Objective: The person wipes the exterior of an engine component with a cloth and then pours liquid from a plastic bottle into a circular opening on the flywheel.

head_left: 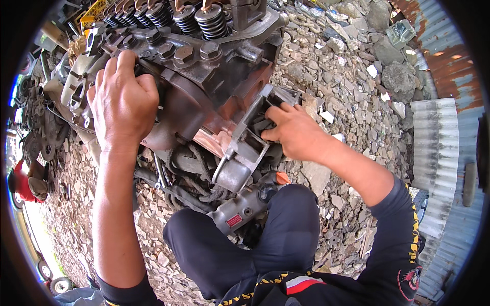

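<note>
An engine block (232, 109) stands before me, its cylinder head (196, 61) lined with large bolts and several valve springs (212, 21). My left hand (122, 97) is closed at the head's near left side, beside a dark rounded part (178, 107). Whatever lies inside its fist is mostly hidden. At the block's right side, a grey cast-metal housing (240, 158) with open pockets sits tilted against it. My right hand (296, 130) grips this housing, fingers and thumb hooked into an upper pocket; the fingertips are partly out of sight.
Between my knees lies a grey metal cover (247, 206). Coiled rope or hose (196, 171) and a wrench (162, 173) are below the block. Loose stones (342, 204) cover the ground. Used parts (35, 130) pile up at left; corrugated sheets (434, 158) stand at right.
</note>
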`<state>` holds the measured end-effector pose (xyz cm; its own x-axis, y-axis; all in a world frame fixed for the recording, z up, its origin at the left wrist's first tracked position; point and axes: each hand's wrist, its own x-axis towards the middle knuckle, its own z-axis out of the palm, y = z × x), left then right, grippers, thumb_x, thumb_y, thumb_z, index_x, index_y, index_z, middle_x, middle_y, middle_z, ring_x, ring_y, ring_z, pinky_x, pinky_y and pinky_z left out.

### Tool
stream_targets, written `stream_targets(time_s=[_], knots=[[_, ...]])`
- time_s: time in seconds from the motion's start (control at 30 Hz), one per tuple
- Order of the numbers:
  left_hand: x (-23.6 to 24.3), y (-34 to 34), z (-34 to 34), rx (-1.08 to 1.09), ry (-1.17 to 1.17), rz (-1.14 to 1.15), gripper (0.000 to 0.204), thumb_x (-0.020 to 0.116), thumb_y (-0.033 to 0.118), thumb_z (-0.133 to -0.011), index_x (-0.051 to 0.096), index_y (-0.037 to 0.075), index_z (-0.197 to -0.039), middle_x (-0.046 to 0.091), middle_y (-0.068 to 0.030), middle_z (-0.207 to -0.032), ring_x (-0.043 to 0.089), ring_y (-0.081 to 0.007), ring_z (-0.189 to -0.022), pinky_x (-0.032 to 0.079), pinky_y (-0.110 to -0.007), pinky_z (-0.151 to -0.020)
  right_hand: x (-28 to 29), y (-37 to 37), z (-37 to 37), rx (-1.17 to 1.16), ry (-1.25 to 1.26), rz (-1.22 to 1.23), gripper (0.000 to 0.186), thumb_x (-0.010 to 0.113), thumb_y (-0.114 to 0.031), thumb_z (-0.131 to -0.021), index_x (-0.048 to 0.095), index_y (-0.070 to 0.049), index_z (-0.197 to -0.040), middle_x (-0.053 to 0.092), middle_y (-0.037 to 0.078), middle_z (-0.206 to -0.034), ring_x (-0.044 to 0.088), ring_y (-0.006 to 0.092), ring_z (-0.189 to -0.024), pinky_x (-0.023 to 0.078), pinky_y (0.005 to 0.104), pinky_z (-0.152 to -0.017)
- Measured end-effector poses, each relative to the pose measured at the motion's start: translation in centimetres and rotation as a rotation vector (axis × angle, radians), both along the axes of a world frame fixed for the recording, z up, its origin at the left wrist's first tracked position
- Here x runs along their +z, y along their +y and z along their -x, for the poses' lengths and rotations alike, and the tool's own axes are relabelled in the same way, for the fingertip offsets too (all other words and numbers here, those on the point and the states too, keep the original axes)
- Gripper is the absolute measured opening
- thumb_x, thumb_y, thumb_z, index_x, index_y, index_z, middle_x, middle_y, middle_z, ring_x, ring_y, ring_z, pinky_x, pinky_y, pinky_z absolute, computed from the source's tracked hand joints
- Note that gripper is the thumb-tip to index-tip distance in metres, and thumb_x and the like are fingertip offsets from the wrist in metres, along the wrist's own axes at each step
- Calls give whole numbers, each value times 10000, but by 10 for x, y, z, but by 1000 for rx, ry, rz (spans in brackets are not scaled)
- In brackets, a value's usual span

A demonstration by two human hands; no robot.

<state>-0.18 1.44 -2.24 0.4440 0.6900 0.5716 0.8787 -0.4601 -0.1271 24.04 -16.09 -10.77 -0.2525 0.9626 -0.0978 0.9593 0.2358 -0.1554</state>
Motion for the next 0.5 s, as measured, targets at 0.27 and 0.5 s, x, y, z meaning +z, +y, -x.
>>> stream_targets(time_s=[0.27,0.5], knots=[[3,-5,-1,22,-3,-3,266,511,229,-872,599,61,-1058,642,-149,-1079,603,-338,-1073,445,-497,-927,23,3,-21,-254,0,-112,449,608,-51,-758,749,-235,-1143,576,73,-1075,539,279,-1094,440,414,-898],[1,-4,-2,-8,-39,18,270,491,247,-885,607,63,-1045,655,-148,-1088,610,-334,-1096,441,-514,-940,13,7,5,-249,-316,-30,373,597,-62,-790,769,-224,-1079,591,80,-1126,558,292,-1106,465,411,-902]])
